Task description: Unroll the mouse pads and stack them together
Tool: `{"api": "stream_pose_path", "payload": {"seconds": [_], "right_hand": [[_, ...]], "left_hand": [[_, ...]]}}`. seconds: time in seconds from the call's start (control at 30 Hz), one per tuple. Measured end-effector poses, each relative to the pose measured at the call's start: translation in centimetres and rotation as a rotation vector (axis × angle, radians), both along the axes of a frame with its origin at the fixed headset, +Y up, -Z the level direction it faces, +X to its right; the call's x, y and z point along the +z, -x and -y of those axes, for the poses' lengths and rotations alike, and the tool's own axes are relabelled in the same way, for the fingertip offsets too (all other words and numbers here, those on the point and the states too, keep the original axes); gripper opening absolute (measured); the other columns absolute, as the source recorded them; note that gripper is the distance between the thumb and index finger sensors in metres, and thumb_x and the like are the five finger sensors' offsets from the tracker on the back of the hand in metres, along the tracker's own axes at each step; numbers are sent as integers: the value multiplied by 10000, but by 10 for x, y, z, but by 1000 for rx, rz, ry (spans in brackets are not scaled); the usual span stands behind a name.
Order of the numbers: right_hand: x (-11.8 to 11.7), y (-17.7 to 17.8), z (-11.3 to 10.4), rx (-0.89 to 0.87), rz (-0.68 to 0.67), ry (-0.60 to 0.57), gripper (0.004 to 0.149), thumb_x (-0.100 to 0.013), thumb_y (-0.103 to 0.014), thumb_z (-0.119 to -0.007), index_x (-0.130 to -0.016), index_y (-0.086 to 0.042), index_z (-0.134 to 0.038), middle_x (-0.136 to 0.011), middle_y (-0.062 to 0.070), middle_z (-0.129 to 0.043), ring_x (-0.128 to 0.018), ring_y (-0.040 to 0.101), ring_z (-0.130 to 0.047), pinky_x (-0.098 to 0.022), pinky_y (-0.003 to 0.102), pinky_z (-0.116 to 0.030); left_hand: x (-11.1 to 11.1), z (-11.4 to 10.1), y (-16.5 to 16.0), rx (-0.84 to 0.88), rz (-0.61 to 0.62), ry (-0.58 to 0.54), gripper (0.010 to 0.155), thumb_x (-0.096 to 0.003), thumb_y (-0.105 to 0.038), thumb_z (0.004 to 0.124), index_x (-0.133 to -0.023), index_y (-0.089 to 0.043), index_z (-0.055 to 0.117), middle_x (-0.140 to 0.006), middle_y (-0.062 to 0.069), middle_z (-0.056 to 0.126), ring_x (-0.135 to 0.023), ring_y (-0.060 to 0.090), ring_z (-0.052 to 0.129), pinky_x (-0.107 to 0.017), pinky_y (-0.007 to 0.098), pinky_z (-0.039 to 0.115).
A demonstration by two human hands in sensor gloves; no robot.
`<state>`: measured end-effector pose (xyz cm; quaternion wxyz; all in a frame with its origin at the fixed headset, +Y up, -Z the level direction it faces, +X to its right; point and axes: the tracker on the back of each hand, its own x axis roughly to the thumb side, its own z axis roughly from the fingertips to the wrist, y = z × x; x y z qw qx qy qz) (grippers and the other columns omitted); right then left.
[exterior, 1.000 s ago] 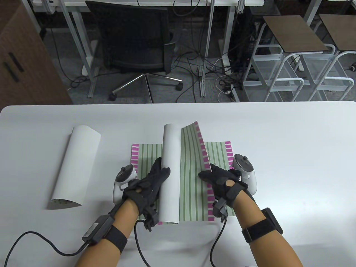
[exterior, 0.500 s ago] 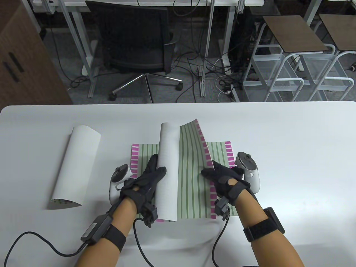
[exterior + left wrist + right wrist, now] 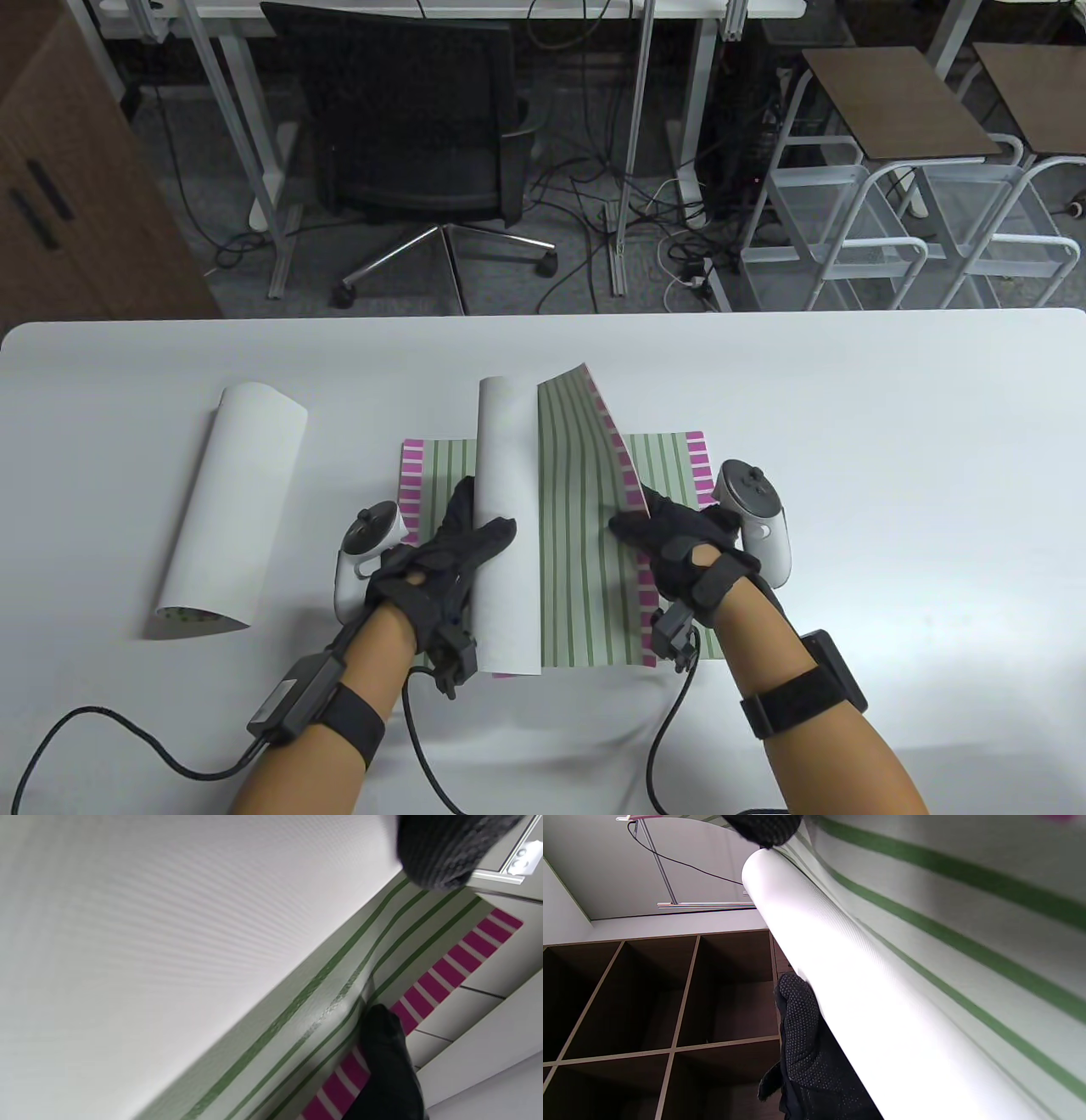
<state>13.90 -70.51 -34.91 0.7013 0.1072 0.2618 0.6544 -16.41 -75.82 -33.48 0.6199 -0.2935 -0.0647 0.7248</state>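
A flat mouse pad [image 3: 674, 463] with green stripes and magenta end bands lies on the table. On top of it lies a second, partly unrolled pad: its white rolled part [image 3: 507, 526] is on the left and its striped open part [image 3: 577, 543] on the right. My left hand [image 3: 465, 543] grips the roll, thumb over its white back. My right hand [image 3: 652, 522] holds the pad's raised magenta edge. The roll also shows in the left wrist view [image 3: 169, 942] and the right wrist view [image 3: 865, 997]. A third pad [image 3: 231, 501] lies rolled at the left.
The white table [image 3: 891, 475] stretches to the right of the pads. Behind its far edge are an office chair [image 3: 416, 127] and metal carts [image 3: 891, 221]. Glove cables [image 3: 102, 739] trail across the near edge on the left.
My left hand has pushed the roll a little to the left, so more striped surface shows. My right hand keeps hold of the magenta edge in nearly the same spot.
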Motion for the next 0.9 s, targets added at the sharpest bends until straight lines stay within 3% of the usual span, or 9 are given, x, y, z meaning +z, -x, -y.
{"api": "stream_pose_path", "payload": {"seconds": [0.27, 0.63, 0.73, 0.9], "right_hand": [[-2, -7, -3, -11, 22, -9, 628, -477, -201, -725, -1022, -166, -415, -913, 170, -646, -630, 437, -945, -436, 500, -827], [-2, -9, -6, -47, 30, -6, 630, -479, -202, -723, -1022, -161, -407, -914, 171, -641, -628, 435, -947, -435, 495, -831], [0, -6, -8, -51, 19, -10, 632, -480, -206, -722, -1023, -163, -403, -916, 169, -639, -629, 433, -947, -437, 493, -832], [3, 1, -17, -25, 4, -52, 634, -478, -206, -722, -1022, -164, -399, -919, 168, -634, -638, 433, -941, -445, 494, -828]], "left_hand": [[-1, -1, 5, 3, -38, -1, 922, -558, -553, 777, -1088, -338, 54, -1125, 78, 408, -987, 343, 752, -659, 527, 703], [-2, 2, 15, -19, -63, -4, 812, -578, -580, 677, -1121, -313, 136, -1136, 124, 411, -1010, 405, 729, -655, 573, 691], [-1, 7, 13, 19, -39, 23, 860, -570, -646, 664, -1115, -311, 89, -1151, 121, 346, -1030, 410, 688, -666, 589, 663], [-3, 3, 10, -41, -1, -12, 1045, -507, -707, 787, -1076, -327, -3, -1159, 92, 256, -1045, 385, 657, -676, 579, 657]]}}
